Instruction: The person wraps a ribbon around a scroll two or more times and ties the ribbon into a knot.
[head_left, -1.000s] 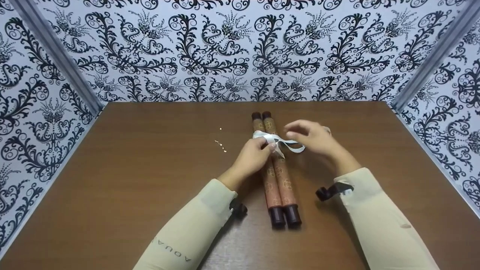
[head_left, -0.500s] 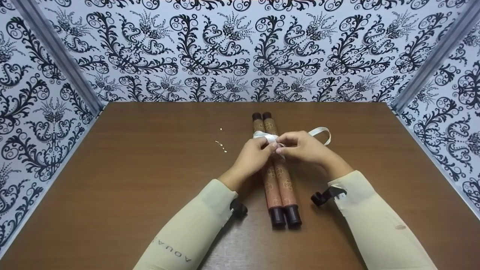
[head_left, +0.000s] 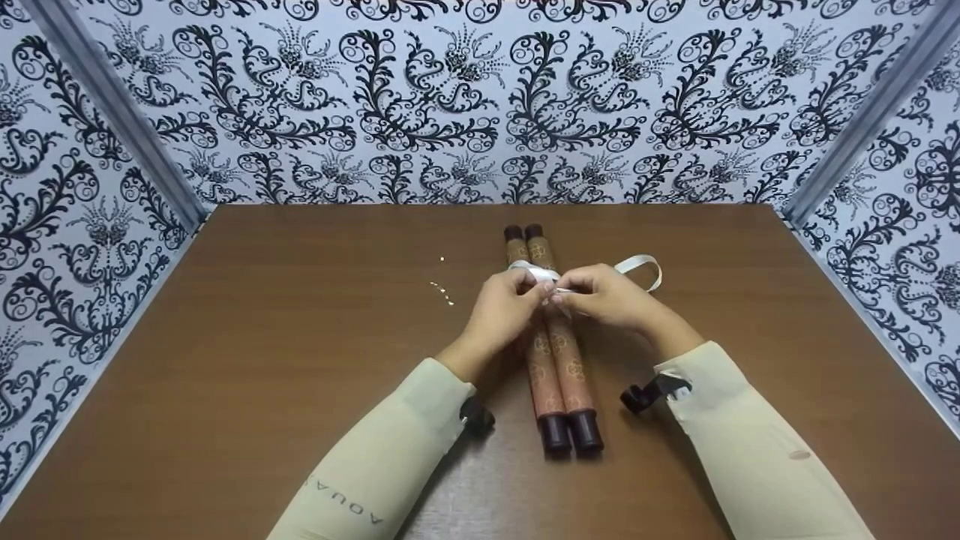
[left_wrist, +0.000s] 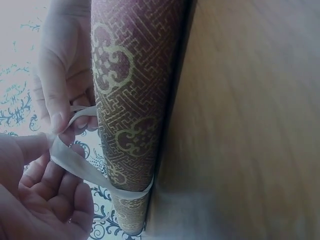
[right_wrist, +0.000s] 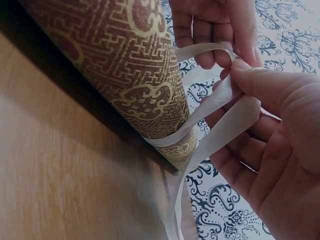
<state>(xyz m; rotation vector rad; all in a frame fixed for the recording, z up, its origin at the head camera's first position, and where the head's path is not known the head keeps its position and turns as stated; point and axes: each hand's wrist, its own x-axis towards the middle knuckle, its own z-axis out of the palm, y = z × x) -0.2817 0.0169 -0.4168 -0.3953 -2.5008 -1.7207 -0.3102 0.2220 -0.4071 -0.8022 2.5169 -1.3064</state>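
Note:
Two patterned scrolls (head_left: 568, 360) with dark brown end knobs lie side by side on the table, pointing away from me. A white ribbon (head_left: 531, 271) wraps both near their far part. My left hand (head_left: 501, 309) pinches the ribbon above the scrolls between thumb and fingers. Against it, my right hand (head_left: 611, 301) also pinches ribbon, the fingertips of both hands nearly meeting. In the right wrist view, a band of ribbon (right_wrist: 217, 127) runs from the right hand (right_wrist: 285, 145) down past the scroll. The fingertips partly hide where the strands cross.
A loose ribbon loop (head_left: 651, 264) sticks out beyond the right hand. Small shiny flecks (head_left: 442, 291) lie on the brown table (head_left: 300, 360) left of the scrolls. Patterned walls (head_left: 480, 97) enclose the back and sides. A black wrist camera (head_left: 641, 397) hangs below the right sleeve.
My right hand has come left from beside the scrolls to meet the left hand and pinch the ribbon. The ribbon loop formerly visible between the hands is now hidden. The scrolls stay put.

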